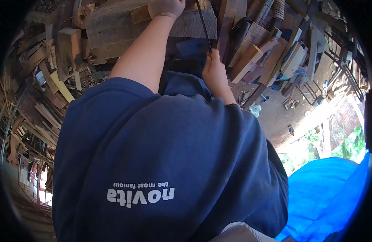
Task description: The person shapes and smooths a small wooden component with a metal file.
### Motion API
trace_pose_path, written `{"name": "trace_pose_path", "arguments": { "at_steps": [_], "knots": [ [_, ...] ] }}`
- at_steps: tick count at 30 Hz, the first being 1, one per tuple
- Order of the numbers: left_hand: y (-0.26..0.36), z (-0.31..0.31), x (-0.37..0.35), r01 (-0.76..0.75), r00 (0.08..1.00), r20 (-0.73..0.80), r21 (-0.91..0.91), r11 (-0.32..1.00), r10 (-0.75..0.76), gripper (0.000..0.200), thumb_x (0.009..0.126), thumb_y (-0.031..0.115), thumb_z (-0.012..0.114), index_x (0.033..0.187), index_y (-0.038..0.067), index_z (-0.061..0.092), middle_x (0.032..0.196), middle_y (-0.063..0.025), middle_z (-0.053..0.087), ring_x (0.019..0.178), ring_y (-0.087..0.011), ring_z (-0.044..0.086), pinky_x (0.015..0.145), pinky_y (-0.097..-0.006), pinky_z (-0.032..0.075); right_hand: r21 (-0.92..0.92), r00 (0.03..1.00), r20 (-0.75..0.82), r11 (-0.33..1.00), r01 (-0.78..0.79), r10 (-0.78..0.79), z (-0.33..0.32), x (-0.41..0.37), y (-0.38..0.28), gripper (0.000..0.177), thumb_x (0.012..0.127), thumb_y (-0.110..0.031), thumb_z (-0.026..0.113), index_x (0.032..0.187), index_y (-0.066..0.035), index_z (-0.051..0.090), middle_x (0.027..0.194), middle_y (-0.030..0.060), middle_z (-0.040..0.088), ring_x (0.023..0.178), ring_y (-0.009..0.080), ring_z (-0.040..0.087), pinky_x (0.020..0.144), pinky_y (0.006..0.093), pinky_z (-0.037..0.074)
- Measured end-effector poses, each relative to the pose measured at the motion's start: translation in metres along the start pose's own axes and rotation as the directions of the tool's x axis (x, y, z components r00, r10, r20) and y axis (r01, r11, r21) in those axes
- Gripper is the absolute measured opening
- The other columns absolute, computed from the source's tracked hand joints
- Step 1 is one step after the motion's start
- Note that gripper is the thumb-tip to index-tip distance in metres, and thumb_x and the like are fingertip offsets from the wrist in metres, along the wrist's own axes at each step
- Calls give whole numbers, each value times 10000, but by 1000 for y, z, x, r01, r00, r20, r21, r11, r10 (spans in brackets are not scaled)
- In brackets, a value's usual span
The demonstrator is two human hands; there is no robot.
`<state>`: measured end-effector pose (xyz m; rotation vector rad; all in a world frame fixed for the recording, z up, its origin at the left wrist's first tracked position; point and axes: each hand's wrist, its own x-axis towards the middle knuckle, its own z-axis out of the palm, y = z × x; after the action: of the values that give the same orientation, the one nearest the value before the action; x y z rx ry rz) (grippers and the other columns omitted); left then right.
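Currently on hand: thin tool at the wood block

Item one: our right hand (214, 72), closed round a thin dark tool (203, 24), blade or rod we cannot tell, which rises beside the big wood block (113, 24). Item two: our left hand (166, 7), curled on that block, partly cropped. Stacked offcuts (250, 56) lie near. We judge even strokes, with the block pinned firmly, would serve best.

— What sort of place is this?
— A wood workshop, half outdoors. Planks (37, 105) pile up at 9 o'clock, offcuts (250, 60) at 1, a big block (113, 24) at 12.
— And the open side?
— Dirt floor (282, 117) at 3, sunlit brick wall (347, 117) beyond, blue tarp (331, 193) at 4.
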<state>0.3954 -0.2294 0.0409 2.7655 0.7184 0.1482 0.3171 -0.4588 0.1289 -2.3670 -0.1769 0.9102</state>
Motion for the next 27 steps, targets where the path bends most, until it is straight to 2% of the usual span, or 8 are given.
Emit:
{"name": "trace_pose_path", "arguments": {
  "at_steps": [5,7,10,15,18,22,24,27],
  "knots": [
    [2,-6,2,0,999,35,52,999,-2,436,971,294,441,705,14,643,764,-138,663,771,-310,644,720,-444,529,3,993,67,995,-95,94,-42,-30,-20,173,976,-153,453,1129,-79,422,899,343,635,879,532,608,745,598,477],
    [3,-6,2,-8,999,42,32,999,6,438,973,296,439,709,14,644,769,-139,664,779,-312,644,725,-446,528,-134,966,171,976,-172,194,-62,-21,-42,212,952,-143,466,1146,-62,442,935,356,629,914,537,604,793,593,476],
    [0,-1,1,-7,999,44,14,1000,7,438,974,300,436,715,16,648,779,-140,665,793,-314,645,733,-447,528,-214,959,234,971,-110,160,-81,12,-67,260,905,-128,492,1140,-21,466,987,348,634,954,533,607,850,578,481],
    [1,-1,2,26,996,82,34,999,-29,427,968,295,440,715,22,650,785,-143,664,813,-315,645,744,-444,526,-214,994,98,977,-18,40,-21,107,-81,325,859,-116,516,1145,25,454,1034,363,625,981,518,621,881,546,503],
    [-3,5,2,-25,999,-47,31,999,26,411,960,283,452,711,20,645,784,-146,663,804,-315,644,738,-443,526,-145,1000,25,989,-12,16,4,116,-78,318,870,-118,504,1149,16,432,985,363,632,953,529,621,866,555,503],
    [-3,4,2,5,998,-68,3,1000,-5,397,952,273,465,695,28,643,778,-143,665,787,-317,643,718,-444,528,-85,1000,26,996,11,-9,7,90,-50,217,910,-121,460,1088,-3,423,934,369,629,912,553,607,825,594,482],
    [-2,4,0,-10,993,-115,-11,1000,9,394,950,273,469,691,34,644,777,-142,666,780,-318,643,714,-443,529,-87,996,80,995,-42,49,-11,51,-41,162,934,-114,442,1072,-31,421,930,377,620,895,558,598,790,619,460],
    [-3,6,4,12,997,-76,-2,1000,-12,392,942,271,486,654,51,637,727,-131,660,740,-312,644,689,-436,522,-34,992,118,998,-46,50,-40,-5,-32,137,949,-109,450,1075,-57,435,906,366,625,864,556,601,767,623,453]
  ]
}}
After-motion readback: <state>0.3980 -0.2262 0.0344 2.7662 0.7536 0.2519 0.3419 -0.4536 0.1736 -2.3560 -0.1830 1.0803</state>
